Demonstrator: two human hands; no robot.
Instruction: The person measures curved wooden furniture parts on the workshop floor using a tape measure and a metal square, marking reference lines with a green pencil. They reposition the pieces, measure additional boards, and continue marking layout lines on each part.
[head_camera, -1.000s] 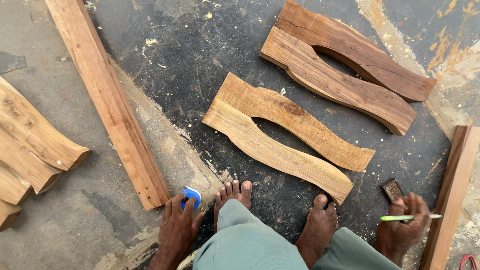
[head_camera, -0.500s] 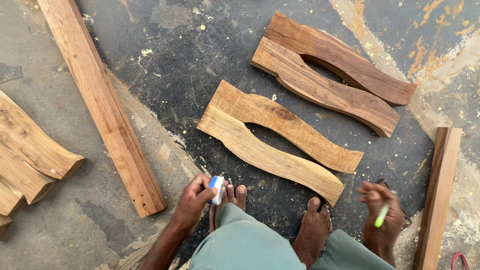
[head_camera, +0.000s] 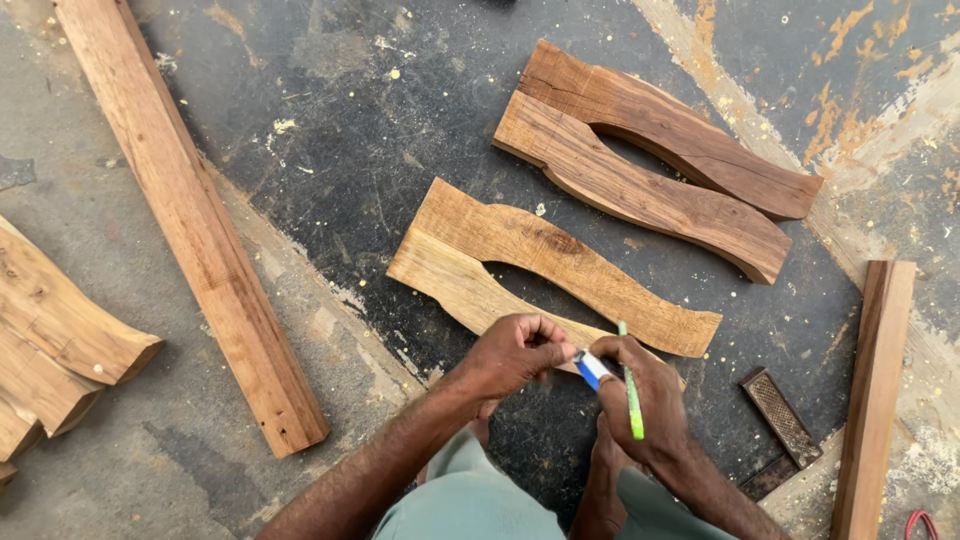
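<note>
Left hand (head_camera: 515, 352): fingers curled, pinching one end of a small blue-and-white object (head_camera: 592, 368) over the near curved plank.
Right hand (head_camera: 645, 395): pinching the same object's other end, with a green pencil (head_camera: 631, 392) held upright in the fingers.
Near pair of curved planks (head_camera: 545, 262): light wood, side by side on the floor (head_camera: 400, 130), just beyond the hands.
Far pair of curved planks (head_camera: 655, 155): darker, apart from the near pair.
Long board (head_camera: 190, 225): runs diagonally at left.
Stacked curved pieces (head_camera: 55, 340): left edge.
Rasp (head_camera: 782, 415): just right of the right hand.
Narrow board (head_camera: 872, 395): along the right edge.
Open room: dark floor between the long board and the planks.
</note>
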